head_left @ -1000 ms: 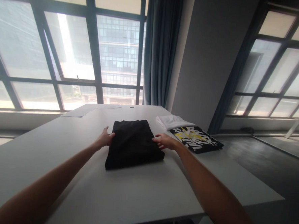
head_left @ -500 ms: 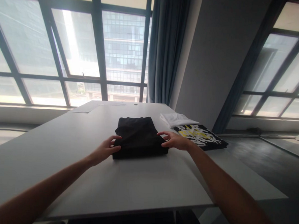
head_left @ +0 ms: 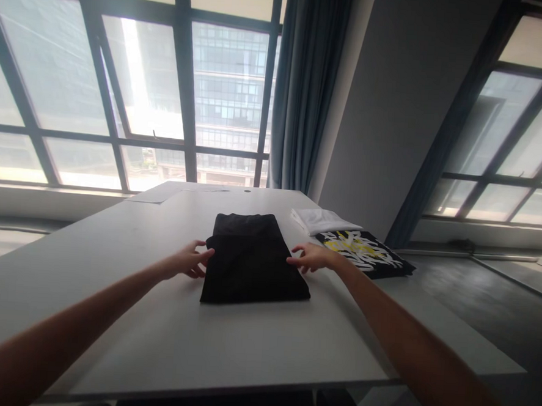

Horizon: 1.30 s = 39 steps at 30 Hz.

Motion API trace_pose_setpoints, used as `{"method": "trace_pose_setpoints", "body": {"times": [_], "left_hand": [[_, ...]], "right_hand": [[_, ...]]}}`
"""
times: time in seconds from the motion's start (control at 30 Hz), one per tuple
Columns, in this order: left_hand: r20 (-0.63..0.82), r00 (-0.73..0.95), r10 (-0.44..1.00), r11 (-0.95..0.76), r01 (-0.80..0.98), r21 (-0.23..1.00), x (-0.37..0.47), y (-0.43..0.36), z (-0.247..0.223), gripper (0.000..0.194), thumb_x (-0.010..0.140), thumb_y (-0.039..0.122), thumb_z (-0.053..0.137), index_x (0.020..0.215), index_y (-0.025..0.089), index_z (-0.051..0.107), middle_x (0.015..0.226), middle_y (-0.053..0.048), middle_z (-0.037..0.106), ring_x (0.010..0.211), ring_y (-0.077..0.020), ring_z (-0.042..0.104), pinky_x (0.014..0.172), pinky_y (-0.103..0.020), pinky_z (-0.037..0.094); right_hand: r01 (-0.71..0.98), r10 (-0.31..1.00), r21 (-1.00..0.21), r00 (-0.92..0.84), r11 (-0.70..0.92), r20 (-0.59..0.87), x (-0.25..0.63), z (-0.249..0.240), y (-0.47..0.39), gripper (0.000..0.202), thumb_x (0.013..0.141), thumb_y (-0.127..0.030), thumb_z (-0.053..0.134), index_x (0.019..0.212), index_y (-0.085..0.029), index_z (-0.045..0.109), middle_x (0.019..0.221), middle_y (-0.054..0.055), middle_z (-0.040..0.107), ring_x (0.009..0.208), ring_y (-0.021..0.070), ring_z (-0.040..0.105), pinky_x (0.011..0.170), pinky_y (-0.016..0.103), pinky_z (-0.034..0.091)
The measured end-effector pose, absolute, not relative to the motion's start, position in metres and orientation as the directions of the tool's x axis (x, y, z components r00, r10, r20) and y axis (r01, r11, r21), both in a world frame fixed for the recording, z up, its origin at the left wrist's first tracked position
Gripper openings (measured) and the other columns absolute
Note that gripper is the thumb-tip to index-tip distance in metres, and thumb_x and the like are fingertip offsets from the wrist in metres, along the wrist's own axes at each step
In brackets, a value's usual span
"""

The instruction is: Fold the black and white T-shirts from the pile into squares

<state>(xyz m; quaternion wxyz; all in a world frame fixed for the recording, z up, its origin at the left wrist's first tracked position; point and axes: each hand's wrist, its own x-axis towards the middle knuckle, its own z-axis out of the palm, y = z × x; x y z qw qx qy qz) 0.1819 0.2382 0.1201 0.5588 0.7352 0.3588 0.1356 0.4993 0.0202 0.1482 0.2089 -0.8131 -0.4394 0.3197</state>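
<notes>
Two bare hands frame a folded black cloth garment that lies flat near the middle of the pale grey tabletop, its long edges running away from the person. The left hand sits at the garment's left edge with its fingers loosely spread and the tips touching the fabric; its grip is apart, closed on nothing. The right hand meets the right edge in the same way, fingers open and curved, resting against the side of the fold rather than pinching it. Held like this on opposite sides, the hands seem placed to square the bundle and keep its layers lined up. Just beyond the right hand, toward the far right corner of the tabletop, a folded black garment with a white and yellow print lies flat, and a folded white garment sits just behind it, the two touching or nearly so; both lie apart from the black bundle. A thin flat sheet rests at the far left of the tabletop. Behind it, tall dark-framed windows look out on an office block, a blue-grey curtain hangs beside a plain grey wall, and the dark floor spreads to the right.
</notes>
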Motion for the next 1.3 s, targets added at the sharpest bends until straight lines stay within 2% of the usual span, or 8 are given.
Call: {"method": "trace_pose_setpoints", "body": {"times": [0.1,0.33,0.5,0.7,0.87,1.03,1.17,1.3], "left_hand": [[-0.130,0.580,0.804,-0.112,0.363,0.925,0.213,0.266,0.120,0.100,0.066,0.041,0.088,0.145,0.008,0.037,0.070,-0.004,0.067,0.053,-0.0189,0.064,0.052,-0.030,0.053],[-0.086,0.690,0.719,-0.199,0.323,0.925,0.240,0.314,0.126,0.019,0.073,0.022,0.080,0.085,0.014,0.068,0.067,-0.003,0.067,0.061,-0.0154,0.064,0.053,-0.023,0.051],[-0.106,0.876,0.471,0.004,0.118,0.993,0.247,0.329,0.141,0.017,0.076,0.019,0.074,0.092,0.013,0.070,0.091,-0.008,0.073,0.085,-0.0193,0.070,0.081,-0.030,0.058],[-0.250,0.772,0.584,0.038,0.282,0.959,0.274,0.330,0.118,0.026,0.073,0.037,0.078,0.082,0.015,0.067,0.073,-0.004,0.067,0.062,-0.0172,0.065,0.056,-0.027,0.057],[-0.198,0.755,0.626,-0.110,0.337,0.935,0.277,0.327,0.118,0.055,0.057,0.035,0.092,0.103,0.016,0.068,0.088,-0.007,0.072,0.077,-0.0229,0.070,0.062,-0.030,0.059],[0.084,0.792,0.605,-0.298,0.127,0.946,0.277,0.327,0.117,0.054,0.069,0.020,0.080,0.120,0.021,0.064,0.102,-0.007,0.072,0.089,-0.0223,0.072,0.077,-0.033,0.061],[0.113,0.691,0.714,-0.537,0.438,0.721,0.285,0.329,0.107,0.049,0.057,0.006,0.078,0.104,0.017,0.069,0.095,-0.008,0.072,0.096,-0.0320,0.070,0.080,-0.040,0.059],[0.177,0.694,0.698,-0.598,0.429,0.677,0.311,0.326,0.105,0.041,0.058,0.009,0.077,0.097,0.020,0.072,0.110,-0.009,0.073,0.121,-0.0352,0.060,0.102,-0.041,0.048]], "right_hand": [[0.600,0.828,-0.609,0.529,-0.519,-0.184,0.502,0.142,0.065,0.098,0.067,-0.059,0.083,0.145,-0.014,0.045,0.113,0.019,0.070,0.094,0.0303,0.070,0.070,0.035,0.057],[0.765,0.856,-0.507,0.507,-0.396,0.096,0.515,0.115,0.109,0.061,0.078,-0.033,0.078,0.132,-0.011,0.060,0.127,0.017,0.065,0.121,0.0311,0.060,0.103,0.037,0.046],[0.689,0.799,-0.659,0.559,-0.300,0.220,0.529,0.100,0.108,0.039,0.080,-0.025,0.072,0.118,-0.015,0.068,0.107,0.010,0.070,0.101,0.0228,0.066,0.093,0.033,0.051],[0.524,0.778,-0.826,0.601,-0.208,0.185,0.537,0.087,0.109,0.047,0.077,-0.029,0.076,0.121,-0.013,0.065,0.107,0.011,0.068,0.089,0.0198,0.067,0.080,0.031,0.055],[0.474,0.822,-0.869,0.545,-0.142,0.164,0.537,0.084,0.109,0.057,0.067,-0.022,0.082,0.121,-0.016,0.064,0.110,0.010,0.070,0.098,0.0229,0.067,0.086,0.035,0.056],[0.492,0.805,-0.869,0.492,0.057,0.331,0.532,0.092,0.109,0.053,0.077,-0.020,0.070,0.129,-0.019,0.058,0.113,0.008,0.069,0.099,0.0198,0.068,0.088,0.036,0.055],[0.604,0.787,-0.779,0.558,-0.168,0.262,0.530,0.088,0.109,0.061,0.071,-0.019,0.076,0.129,-0.015,0.058,0.119,0.013,0.068,0.109,0.0257,0.065,0.097,0.040,0.051],[0.665,0.797,-0.706,0.553,-0.246,0.243,0.529,0.082,0.111,0.063,0.069,-0.020,0.078,0.129,-0.015,0.059,0.124,0.014,0.066,0.116,0.0298,0.062,0.101,0.042,0.048]]}}
